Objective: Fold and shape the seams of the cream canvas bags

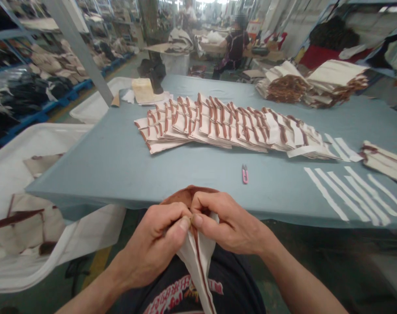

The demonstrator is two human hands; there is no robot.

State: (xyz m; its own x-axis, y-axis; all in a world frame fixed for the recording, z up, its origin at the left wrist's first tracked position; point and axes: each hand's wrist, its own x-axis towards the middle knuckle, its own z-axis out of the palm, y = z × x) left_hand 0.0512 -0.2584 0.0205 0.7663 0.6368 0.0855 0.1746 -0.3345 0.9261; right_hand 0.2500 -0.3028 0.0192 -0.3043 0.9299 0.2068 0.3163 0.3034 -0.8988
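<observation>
At blue counter [113, 174], before overlapping row of brown-trimmed pieces [214, 120].
Holding cream fabric piece [196, 257] in front of torso [240, 274], at counter's near edge, in closed, pinching grip of left hand [167, 235] and right hand [224, 222], with loose white strips [325, 194] lying to the right and pink snips [245, 178] just ahead.

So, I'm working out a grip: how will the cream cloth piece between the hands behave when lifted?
The cream cloth piece likely flops: it droops below the pinching left hand and right hand. It looks light for its size, since the cloth appears thin. The brown strip along it may stiffen that line, seeming an added layer.
</observation>
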